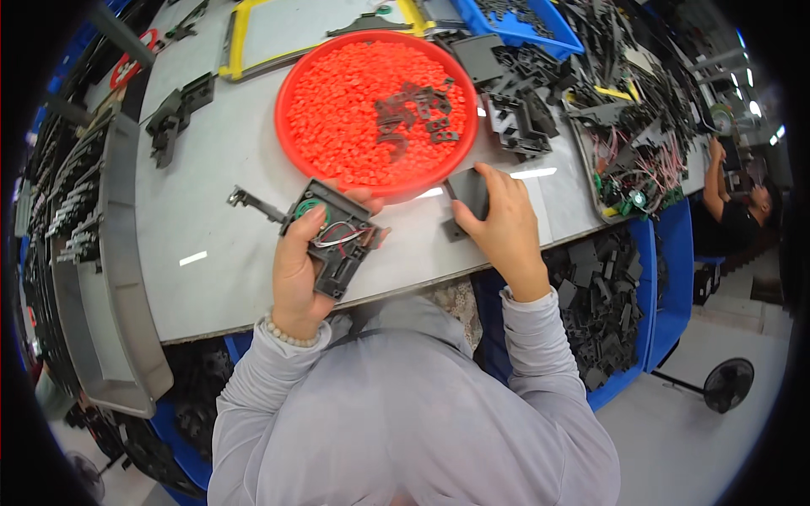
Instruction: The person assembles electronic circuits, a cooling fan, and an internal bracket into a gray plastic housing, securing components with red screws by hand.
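My left hand (297, 261) is closed around a dark grey plastic housing (342, 215), its open side facing up. Inside the housing show a round green part (310, 208) and thin red and white wires. A dark arm with a metal end (253, 202) sticks out from its left side. My right hand (504, 218) grips a flat dark grey plastic cover (469, 192) by its right edge, thumb on top, at the table's surface. The fingertips on the cover's far side are partly hidden.
Beyond my hands stands a red round tray (283, 110) of small orange-red pieces and dark parts. Dark housings (515, 126) lie to its right, near a metal tray (603, 207) of wired parts. Blue bins (645, 287) hang below the table; a grey tray (118, 337) sits left. A person (730, 207) works far right.
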Motion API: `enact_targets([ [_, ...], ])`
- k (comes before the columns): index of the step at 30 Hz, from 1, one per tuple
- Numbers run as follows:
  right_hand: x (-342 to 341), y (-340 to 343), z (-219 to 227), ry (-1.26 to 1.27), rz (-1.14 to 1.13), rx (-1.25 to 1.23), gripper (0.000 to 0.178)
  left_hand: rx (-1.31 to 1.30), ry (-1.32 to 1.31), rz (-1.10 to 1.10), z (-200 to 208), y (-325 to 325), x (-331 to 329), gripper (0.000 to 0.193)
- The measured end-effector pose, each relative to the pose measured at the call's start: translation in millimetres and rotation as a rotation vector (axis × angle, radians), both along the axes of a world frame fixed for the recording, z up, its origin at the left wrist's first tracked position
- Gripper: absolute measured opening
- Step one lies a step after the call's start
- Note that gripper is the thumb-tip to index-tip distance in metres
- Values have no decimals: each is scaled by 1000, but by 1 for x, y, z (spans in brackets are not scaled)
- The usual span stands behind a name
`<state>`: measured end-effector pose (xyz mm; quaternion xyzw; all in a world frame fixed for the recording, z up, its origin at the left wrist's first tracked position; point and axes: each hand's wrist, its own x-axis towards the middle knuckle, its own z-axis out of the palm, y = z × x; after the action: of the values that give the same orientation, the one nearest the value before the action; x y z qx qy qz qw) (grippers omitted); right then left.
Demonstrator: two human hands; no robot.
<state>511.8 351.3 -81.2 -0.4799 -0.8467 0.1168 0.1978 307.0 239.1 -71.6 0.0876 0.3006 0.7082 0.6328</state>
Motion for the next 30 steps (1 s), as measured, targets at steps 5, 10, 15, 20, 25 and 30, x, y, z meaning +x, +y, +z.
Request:
enact_targets([
  [5, 9, -5, -2, -6, -7, 0, 52, 49, 33, -8, -2, -3, -4, 39],
  [10, 8, -7, 1, -33, 0, -24, 49, 70, 62, 32, 1, -10, -6, 38],
  [15, 13, -1, -4, 126, -43, -120, 47, 87, 83, 45, -4, -10, -8, 40],
  [20, 8, -15, 16, 637, 16, -397, 54, 110, 204, 57, -3, -6, -8, 48],
  [25, -31, -25, 41, 744, 408, -424, 57, 220, 81, 163, -8, -7, 2, 56],
  [30, -73, -36, 66, 523, 611, -166, 57, 154, 209, 153, -7, -12, 3, 100],
])
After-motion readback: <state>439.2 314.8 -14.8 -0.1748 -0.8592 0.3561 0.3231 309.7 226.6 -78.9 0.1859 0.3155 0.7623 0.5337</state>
